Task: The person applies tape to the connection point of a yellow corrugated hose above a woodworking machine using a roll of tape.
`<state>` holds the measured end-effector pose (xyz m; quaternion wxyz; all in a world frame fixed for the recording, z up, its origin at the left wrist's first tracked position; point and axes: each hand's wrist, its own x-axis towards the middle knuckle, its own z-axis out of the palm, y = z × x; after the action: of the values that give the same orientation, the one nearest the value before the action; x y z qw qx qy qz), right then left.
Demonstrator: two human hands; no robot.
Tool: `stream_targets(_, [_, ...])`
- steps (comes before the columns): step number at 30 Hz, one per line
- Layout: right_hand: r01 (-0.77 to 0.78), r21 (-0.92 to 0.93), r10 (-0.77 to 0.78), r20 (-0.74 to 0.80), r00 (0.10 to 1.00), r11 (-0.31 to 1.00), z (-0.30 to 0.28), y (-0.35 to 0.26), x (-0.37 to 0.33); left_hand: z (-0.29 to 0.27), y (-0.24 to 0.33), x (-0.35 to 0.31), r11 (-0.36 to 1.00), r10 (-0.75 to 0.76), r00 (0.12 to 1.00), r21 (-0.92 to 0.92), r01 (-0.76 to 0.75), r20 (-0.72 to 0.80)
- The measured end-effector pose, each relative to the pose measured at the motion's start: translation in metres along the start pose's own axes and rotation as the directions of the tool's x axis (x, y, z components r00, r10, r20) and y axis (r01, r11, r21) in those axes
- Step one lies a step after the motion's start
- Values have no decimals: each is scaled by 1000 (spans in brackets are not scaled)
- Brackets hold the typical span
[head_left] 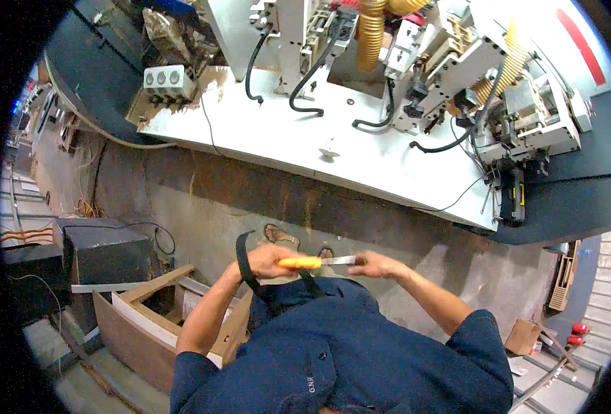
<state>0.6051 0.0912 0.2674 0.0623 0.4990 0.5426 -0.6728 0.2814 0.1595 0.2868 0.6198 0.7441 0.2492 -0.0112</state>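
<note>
In front of my waist, my left hand [267,263] is wrapped round the yellow handle of a flat-bladed tool [301,263]. Its flat metal blade points to the right, level across my body. At the far end of the blade, my right hand [377,265] has its fingers closed on the tip, which they partly hide. Whether the tool is a knife or a scraper I cannot make out. A black strap [244,259] loops by my left wrist.
Ahead runs a long white machine bed [271,131] with black hoses, clamped units and yellow ducts [371,34]. A grey box with three round dials [167,81] stands at its left end. Left of me are a wooden frame [136,331] and a dark block [105,255]. A cardboard box [521,336] lies right.
</note>
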Motion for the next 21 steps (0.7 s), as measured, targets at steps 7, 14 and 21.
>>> stream_targets(7, [-196,86,213,-369,905,977,55,175,-13,-2,-39,-29,900,-413,901,209,382,133])
stream_targets(14, [-159,521,391,-373,842,839,71,196,-31,-2,-64,-29,840,-495,838,122,529,-231])
stream_targets(21, [33,628,347,-472,810,778,72,277,3,38,-134,-6,797,-474,618,-8,604,-627])
